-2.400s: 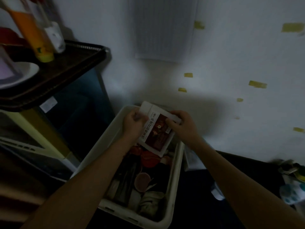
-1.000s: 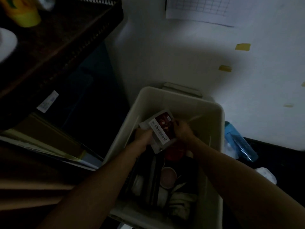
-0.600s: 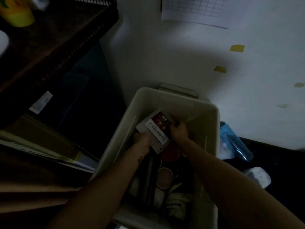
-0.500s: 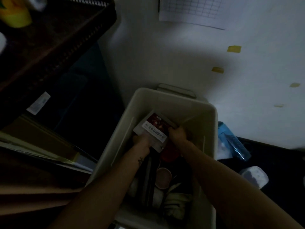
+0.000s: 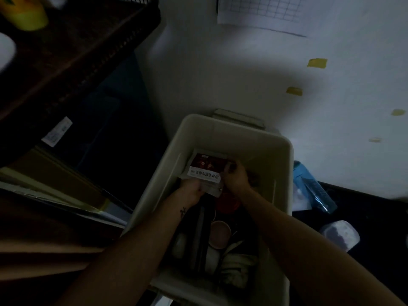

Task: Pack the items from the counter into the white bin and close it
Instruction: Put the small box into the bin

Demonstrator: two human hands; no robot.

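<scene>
- Pale wall [image 5: 209, 74] with yellow tape scraps is backing the scene; lighting is running very dim.
- Head view: the white bin [image 5: 242, 140] is sitting on the floor against that wall, open, with no lid that I can make out.
- The packet [image 5: 206, 167], red picture with a white label strip, is lying inside the bin at its far end, below the rim and over the things already packed.
- The left hand [image 5: 191, 191] is gripping the packet's near edge with curled fingers; the right hand [image 5: 235, 176] is pinching its right edge.
- A pink cup [image 5: 220, 234], a red round thing [image 5: 227, 202] and dark items are already filling the near half.
- Judgement: packing is well along. The packet is not yet released, a yellow bottle [image 5: 26, 16] is waiting on the dark tray [image 5: 88, 51], a blue bottle [image 5: 313, 188] and a clear tub [image 5: 340, 235] are lying beside the bin, and closing is still to come.
- Against 2.4 s ago: the packet was held above the rim and is now down inside. Against 0.5 s ago: it is sitting slightly lower and flatter, with both hands keeping the same hold.
</scene>
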